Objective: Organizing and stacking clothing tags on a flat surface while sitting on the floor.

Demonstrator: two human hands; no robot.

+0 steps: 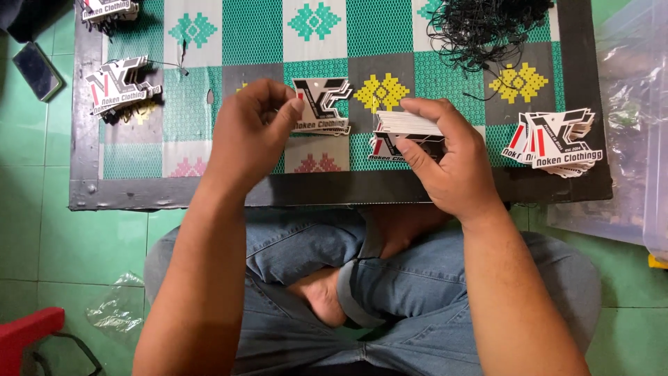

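The stack of tags (409,125) looks like stiff, smooth card with a printed, slightly glossy face. The tabletop (257,42) wears a woven plastic mat, matt and ribbed. The cords (487,28) are thin black string.

i count five piles of die-cut hang tags (407,132), one tangle of black strings (487,28), one phone (36,69), two hands (445,157).

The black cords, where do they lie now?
Head view: the black cords lie heaped at the table's far right corner, beyond the right hand.
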